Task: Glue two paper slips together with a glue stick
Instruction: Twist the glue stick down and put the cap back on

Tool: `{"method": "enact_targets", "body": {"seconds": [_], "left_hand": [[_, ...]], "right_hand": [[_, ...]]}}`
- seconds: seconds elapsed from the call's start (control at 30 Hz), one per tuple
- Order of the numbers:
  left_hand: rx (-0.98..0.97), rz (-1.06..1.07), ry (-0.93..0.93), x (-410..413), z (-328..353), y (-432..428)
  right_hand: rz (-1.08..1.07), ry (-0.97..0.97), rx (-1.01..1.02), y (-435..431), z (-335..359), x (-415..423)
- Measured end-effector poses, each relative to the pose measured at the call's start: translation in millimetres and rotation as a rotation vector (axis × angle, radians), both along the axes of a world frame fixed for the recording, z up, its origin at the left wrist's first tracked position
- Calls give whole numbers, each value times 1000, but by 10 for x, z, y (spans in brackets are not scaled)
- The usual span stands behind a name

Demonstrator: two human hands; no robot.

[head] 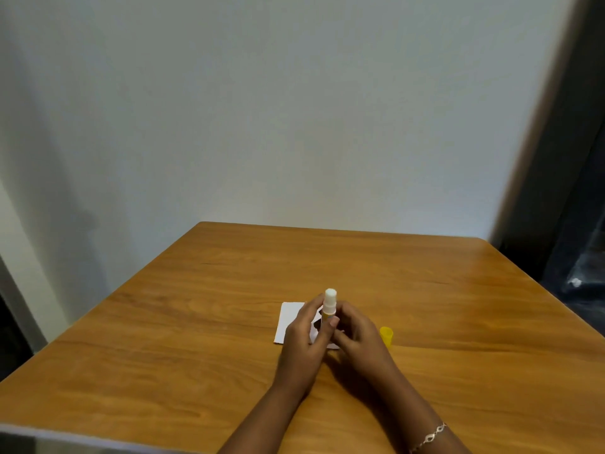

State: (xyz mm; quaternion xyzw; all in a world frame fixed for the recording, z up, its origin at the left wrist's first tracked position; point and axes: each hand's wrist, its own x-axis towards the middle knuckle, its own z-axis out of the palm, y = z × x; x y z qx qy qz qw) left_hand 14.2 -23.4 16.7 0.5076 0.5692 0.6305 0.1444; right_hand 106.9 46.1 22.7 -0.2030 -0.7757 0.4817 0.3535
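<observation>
A: Nearest the lens: thin metal chain bracelet [429, 437], small oval links, on the right wrist. Both forearms bare, angled inward.

B: Hands?

A: First the left hand [302, 339], curled round the glue stick [329, 308], thumb laid across the yellow barrel, fingers behind. Then the right hand [358, 337], also curled, fingers wrapped low on the same barrel. Both gripping, close together.

B: Stick itself?

A: Upright, uncapped, base hidden by fingers. Small cylinder: yellow plastic barrel, paler collar, rounded matte white glue standing proud at the top.

B: Cap?

A: Short yellow cap [386, 335], plastic, cylindrical, on the wood just right of the right hand.

B: Paper?

A: Flat white paper [289, 321], matte, straight-edged, lying under and behind the hands, largely covered. One slip or two: cannot tell.

B: Surface?

A: Wooden table [180, 322], orange-brown grain, smooth with a soft sheen, far corners rounded.

B: Beyond?

A: Plain pale wall [294, 109], flat painted finish. Blurred dark strip [576, 191] down the right edge, nothing legible.
</observation>
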Motion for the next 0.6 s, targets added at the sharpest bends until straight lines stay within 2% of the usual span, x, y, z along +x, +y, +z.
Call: {"method": "enact_targets", "body": {"seconds": [0.2,0.37,0.6], "left_hand": [[33,-35,-172,-33,32,-25],[65,-20,-278,-73,-2,9],[83,-25,-414,-68,-20,36]], "right_hand": [[81,-121,26,-21,-72,1],[64,-92,36,-52,-90,-25],[28,-63,183,-149,-30,-53]]}}
